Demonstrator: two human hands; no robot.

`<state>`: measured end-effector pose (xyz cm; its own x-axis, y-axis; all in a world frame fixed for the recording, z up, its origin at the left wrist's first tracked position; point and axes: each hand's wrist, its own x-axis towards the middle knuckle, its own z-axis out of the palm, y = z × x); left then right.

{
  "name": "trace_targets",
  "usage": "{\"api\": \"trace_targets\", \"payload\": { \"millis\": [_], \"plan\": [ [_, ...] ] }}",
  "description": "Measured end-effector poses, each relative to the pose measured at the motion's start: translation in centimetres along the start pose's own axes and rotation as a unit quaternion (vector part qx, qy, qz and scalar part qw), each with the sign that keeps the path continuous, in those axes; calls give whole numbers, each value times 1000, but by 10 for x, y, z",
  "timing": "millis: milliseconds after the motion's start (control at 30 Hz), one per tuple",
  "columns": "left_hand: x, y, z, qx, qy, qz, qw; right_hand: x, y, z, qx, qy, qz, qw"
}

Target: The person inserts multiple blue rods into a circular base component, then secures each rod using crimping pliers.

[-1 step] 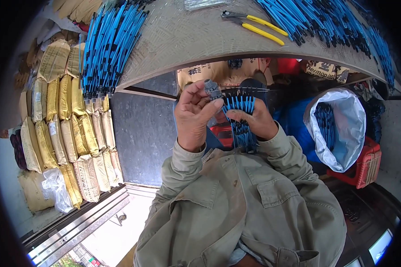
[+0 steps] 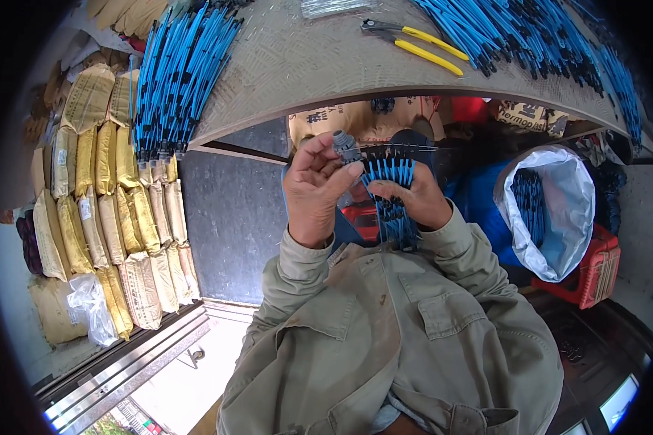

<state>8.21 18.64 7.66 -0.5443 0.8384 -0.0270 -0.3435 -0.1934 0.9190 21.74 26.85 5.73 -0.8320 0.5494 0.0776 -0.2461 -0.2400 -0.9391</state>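
Note:
In front of my chest my left hand [image 2: 315, 190] is closed, thumb and fingers pinching a stepped grey plastic fitting [image 2: 346, 147]. Close beside it on the right, my right hand [image 2: 424, 201] grips a bundle of thin blue rods [image 2: 393, 172] with black parts along them. The rods fan out at the top, and the thumb presses across them. Their lower ends hang down toward my jacket. A thin wire-like strand [image 2: 422, 148] runs sideways past the rods' upper ends. Exactly how the fitting meets the nearest rods is too small to make out.
Ahead is a workbench [image 2: 290, 80] with yellow-handled pliers [image 2: 429, 48] and piles of blue rods [image 2: 185, 76] at left and right. A silver-lined sack [image 2: 565, 239] holding more rods stands at right by a red crate [image 2: 600, 270]. Stacked sacks [image 2: 109, 217] line the left.

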Motion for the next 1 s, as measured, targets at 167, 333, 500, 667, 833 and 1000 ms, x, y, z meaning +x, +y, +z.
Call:
{"api": "trace_targets", "payload": {
  "millis": [167, 333, 500, 667, 833, 1000],
  "plan": [
    [-1, 3, -3, 36, -26, 21, 999, -2, -2, 4, 37, 42, 34, 998],
    [-1, 5, -9, 32, -69, -7, 997, -1, 2, 5, 11, 67, 33, 997],
    [-3, 4, -7, 38, -81, -4, 996, -2, 6, 5, -32, 76, 21, 996],
    [-5, 3, -2, 73, -84, 67, 992, -1, 4, 3, -47, 71, 12, 996],
    [-9, 3, 0, 85, -77, 59, 992, -5, 9, 1, -18, 52, 24, 998],
    [-11, 3, 2, 70, -69, 36, 995, -7, 9, 0, -46, 76, 25, 996]
  ]
}}
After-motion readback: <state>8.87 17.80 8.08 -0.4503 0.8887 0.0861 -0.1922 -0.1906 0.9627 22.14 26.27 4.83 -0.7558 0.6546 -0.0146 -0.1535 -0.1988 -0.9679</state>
